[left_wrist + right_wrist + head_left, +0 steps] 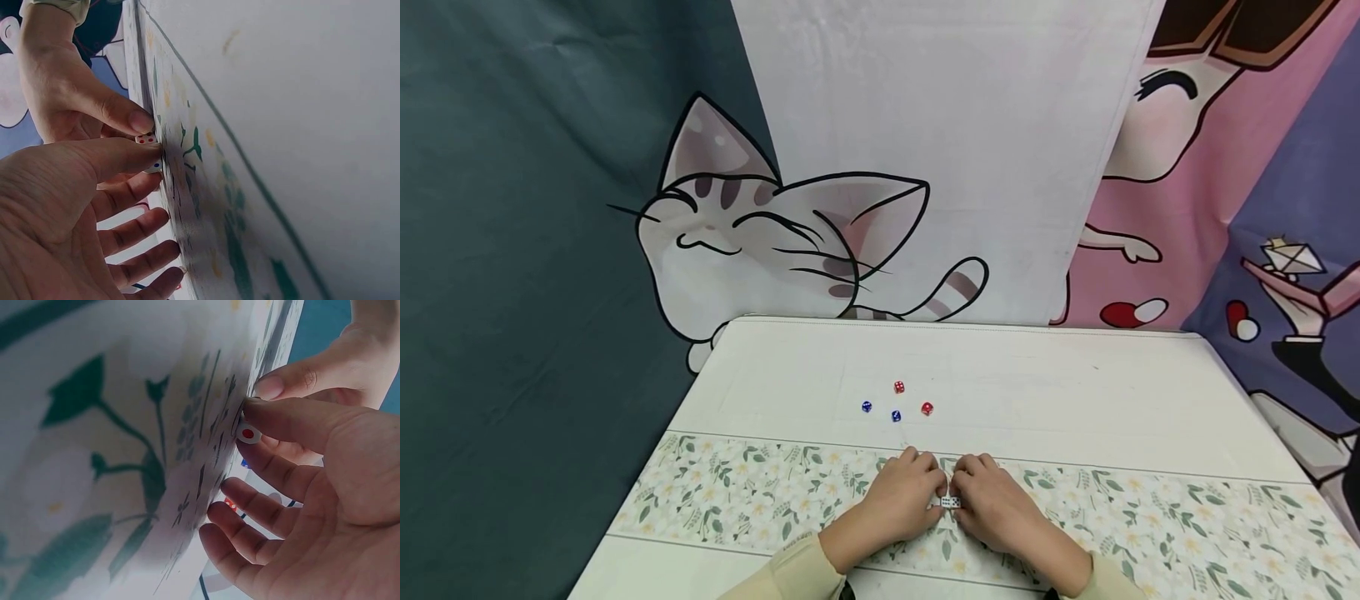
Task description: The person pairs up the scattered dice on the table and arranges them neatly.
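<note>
White dice, small hard cubes, pinched between left hand and right hand on smooth floral tablecloth.

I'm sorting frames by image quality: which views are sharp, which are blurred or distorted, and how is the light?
Head view: even, soft light, no glare; the white dice between the left hand and right hand are small but sharp; the table edges bow slightly. Left wrist view: tilted sideways, near fingers soft. Right wrist view: the cloth's floral print is blurred up close, the thumb sharper.
</note>
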`<state>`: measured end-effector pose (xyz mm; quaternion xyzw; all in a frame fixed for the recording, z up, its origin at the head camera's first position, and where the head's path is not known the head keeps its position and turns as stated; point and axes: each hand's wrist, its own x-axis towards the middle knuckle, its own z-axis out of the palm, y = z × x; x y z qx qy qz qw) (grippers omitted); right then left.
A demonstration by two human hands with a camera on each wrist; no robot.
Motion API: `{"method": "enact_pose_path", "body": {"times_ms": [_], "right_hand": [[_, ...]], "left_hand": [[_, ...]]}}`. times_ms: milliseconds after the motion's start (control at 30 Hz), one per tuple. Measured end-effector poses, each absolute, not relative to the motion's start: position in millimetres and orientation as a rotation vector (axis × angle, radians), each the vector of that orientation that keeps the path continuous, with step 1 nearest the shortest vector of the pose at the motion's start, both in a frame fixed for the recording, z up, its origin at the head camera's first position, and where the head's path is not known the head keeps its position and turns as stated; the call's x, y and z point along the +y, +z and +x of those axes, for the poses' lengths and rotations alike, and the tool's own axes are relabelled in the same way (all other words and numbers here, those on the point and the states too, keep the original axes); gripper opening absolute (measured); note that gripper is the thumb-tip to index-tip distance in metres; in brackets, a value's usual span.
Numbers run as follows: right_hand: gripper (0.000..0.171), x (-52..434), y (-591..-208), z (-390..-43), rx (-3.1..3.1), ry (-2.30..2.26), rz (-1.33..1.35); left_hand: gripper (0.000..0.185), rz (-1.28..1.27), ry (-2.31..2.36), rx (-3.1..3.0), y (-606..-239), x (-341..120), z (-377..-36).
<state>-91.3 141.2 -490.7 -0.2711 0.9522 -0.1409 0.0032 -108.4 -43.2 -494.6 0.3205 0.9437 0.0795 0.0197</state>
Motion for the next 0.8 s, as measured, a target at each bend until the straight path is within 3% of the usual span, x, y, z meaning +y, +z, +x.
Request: {"method": "enact_pose_path", "body": {"times_ms": [800], "right_hand": [[0.024, 142.8, -492.5, -91.0, 2.997, -0.467, -0.863]], "left_hand": [[0.015, 0.927, 0.290, 2.902, -482.2, -51.9, -120.0]]}}
